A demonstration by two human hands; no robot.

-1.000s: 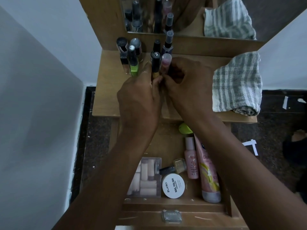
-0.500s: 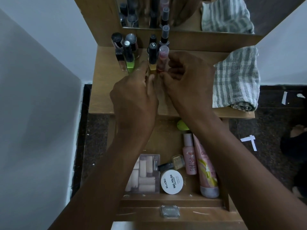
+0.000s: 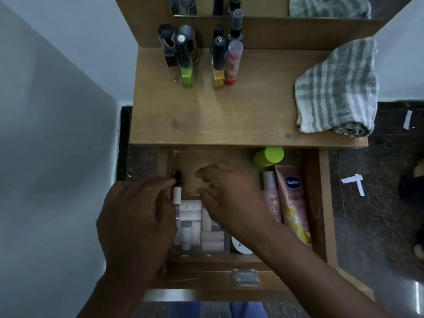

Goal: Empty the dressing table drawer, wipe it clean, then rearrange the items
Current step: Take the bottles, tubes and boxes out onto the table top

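Open drawer (image 3: 312, 203) under the front edge of the tabletop (image 3: 229, 115).

Left hand (image 3: 137, 216) at the drawer's left wall, fingers curled round a slim white tube (image 3: 177, 198) with a black cap; long axis front to back, cap toward the back.

Beside it, at the front left corner, a clear box (image 3: 202, 228) packed with small pale tubes, too blurred to count.

Right hand (image 3: 229, 196) over the box, fingers loosely bent, gripping nothing visible.

Round white lid (image 3: 241, 246) half hidden under the right wrist.

Along the right wall, two pink containers lying front to back: a small bottle (image 3: 271, 196) and a larger tube (image 3: 296, 203). One green cap (image 3: 268, 156) at the back right.

On the tabletop's back edge, about seven upright polish bottles (image 3: 202, 56) in two clusters.

One striped cloth (image 3: 337, 88) at the right edge.
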